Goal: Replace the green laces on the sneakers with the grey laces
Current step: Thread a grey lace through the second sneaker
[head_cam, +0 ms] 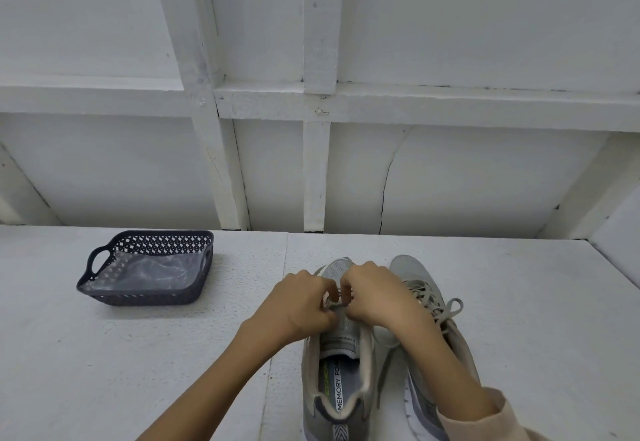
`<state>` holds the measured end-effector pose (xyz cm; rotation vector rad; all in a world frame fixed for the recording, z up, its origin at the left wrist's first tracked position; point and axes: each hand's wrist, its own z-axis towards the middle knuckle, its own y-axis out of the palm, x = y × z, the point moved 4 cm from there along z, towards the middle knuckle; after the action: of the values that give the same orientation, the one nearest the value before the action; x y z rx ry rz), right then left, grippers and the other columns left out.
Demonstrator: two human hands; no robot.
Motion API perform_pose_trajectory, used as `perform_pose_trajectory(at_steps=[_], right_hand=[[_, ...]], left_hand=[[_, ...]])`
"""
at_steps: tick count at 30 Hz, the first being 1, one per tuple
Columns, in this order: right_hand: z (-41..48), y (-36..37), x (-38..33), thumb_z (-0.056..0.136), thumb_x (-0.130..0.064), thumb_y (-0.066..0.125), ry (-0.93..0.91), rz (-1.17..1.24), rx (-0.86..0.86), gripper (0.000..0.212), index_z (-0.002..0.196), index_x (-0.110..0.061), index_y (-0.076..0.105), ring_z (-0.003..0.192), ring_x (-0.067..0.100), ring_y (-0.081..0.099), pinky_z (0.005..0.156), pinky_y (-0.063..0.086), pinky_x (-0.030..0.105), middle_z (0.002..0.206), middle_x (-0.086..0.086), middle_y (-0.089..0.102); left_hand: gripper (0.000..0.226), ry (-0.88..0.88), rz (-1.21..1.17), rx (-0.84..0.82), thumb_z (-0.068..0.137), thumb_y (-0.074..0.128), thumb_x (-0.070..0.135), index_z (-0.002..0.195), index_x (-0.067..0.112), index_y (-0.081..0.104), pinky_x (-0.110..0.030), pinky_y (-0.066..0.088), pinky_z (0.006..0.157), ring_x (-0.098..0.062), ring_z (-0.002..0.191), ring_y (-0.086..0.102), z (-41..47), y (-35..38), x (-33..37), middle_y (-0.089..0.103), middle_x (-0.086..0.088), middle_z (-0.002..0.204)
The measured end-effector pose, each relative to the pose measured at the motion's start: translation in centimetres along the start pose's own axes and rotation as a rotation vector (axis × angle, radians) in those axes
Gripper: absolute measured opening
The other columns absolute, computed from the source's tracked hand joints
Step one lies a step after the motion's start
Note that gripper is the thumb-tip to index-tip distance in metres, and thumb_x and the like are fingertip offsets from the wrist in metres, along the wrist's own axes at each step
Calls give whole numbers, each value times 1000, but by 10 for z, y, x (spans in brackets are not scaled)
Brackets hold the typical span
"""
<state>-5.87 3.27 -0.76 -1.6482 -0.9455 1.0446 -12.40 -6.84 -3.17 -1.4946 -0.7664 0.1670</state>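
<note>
Two grey sneakers stand side by side on the white table, toes pointing away from me. The right sneaker is laced with a grey lace tied in a bow. Over the eyelets of the left sneaker, my left hand and my right hand meet, fingers curled, each pinching a grey lace near the lower eyelets. A loose stretch of that lace hangs down between the two shoes. My fingers hide most of the lacing. No green lace shows.
A dark blue perforated basket with handles sits to the left on the table, lined with clear plastic. Behind the table rises a white wall with wooden battens.
</note>
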Motion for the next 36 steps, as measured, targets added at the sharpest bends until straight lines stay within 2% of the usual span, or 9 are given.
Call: perform_pose_trajectory(at_steps=[4, 10, 15, 20, 23, 25, 28, 32, 36], right_hand=[[-2, 7, -11, 90, -7, 50, -4, -187, -15, 22, 109, -3, 60, 110, 35, 57, 78, 41, 34, 117, 17, 58], [-6, 12, -14, 91, 0, 47, -33, -238, -6, 25, 112, -5, 60, 111, 34, 57, 76, 37, 34, 118, 16, 58], [-11, 11, -5, 86, -6, 51, -16, -125, 112, 21, 96, -18, 66, 104, 30, 60, 73, 36, 29, 110, 10, 62], [-14, 18, 11, 85, -22, 62, -26, 59, 298, 12, 90, -28, 71, 101, 13, 49, 73, 32, 27, 101, -10, 49], [-12, 26, 16, 79, -19, 71, -14, 303, 357, 8, 80, -27, 71, 90, 7, 52, 80, 38, 28, 85, -17, 57], [-14, 29, 20, 73, -14, 77, 20, 573, 389, 19, 68, -31, 69, 73, 1, 58, 72, 46, 25, 69, -17, 64], [-17, 32, 24, 72, 1, 79, 42, 992, 385, 28, 67, -26, 72, 62, -4, 60, 63, 47, 12, 63, -12, 69], [-16, 39, 27, 75, 6, 75, 110, 1375, 312, 11, 78, -4, 75, 68, 3, 65, 65, 50, 13, 68, 1, 71], [-11, 39, 28, 74, 3, 75, 102, 1483, 231, 10, 81, -5, 76, 78, 13, 69, 70, 53, 17, 79, 12, 75]], left_hand=[[39, -18, 74, -5, 70, 42, 31, 90, 20, 74, -34, 53, 70, -26, 79, 61, 1, 8, 2, 67, -6, 90], [19, -46, 143, 18, 80, 56, 21, 92, 22, 72, -28, 44, 65, -26, 87, 61, 2, 6, 6, 65, -5, 96], [24, -76, 152, 85, 81, 53, 15, 96, 21, 71, -29, 40, 65, -28, 91, 60, -1, 7, 8, 63, -2, 103], [20, -42, -75, 225, 83, 58, 16, 89, 29, 73, -29, 47, 76, -16, 95, 59, -8, 8, 4, 61, 11, 106], [13, -63, -299, 302, 80, 67, 17, 83, 28, 73, -19, 47, 74, -3, 85, 61, -11, 14, 1, 70, 14, 88], [11, -93, -601, 366, 78, 74, 14, 79, 24, 72, -14, 48, 74, 2, 79, 64, -14, 18, -4, 71, 14, 79], [11, -154, -978, 424, 77, 77, 7, 80, 17, 73, -19, 53, 72, -9, 77, 69, -19, 27, -8, 73, 3, 76], [24, -192, -1261, 395, 77, 76, 4, 98, 12, 68, -24, 55, 73, -18, 78, 70, -17, 32, -9, 73, -11, 76], [37, -191, -1315, 367, 76, 77, 3, 108, 11, 61, -24, 56, 77, -18, 79, 72, -14, 34, -10, 74, -11, 77]])
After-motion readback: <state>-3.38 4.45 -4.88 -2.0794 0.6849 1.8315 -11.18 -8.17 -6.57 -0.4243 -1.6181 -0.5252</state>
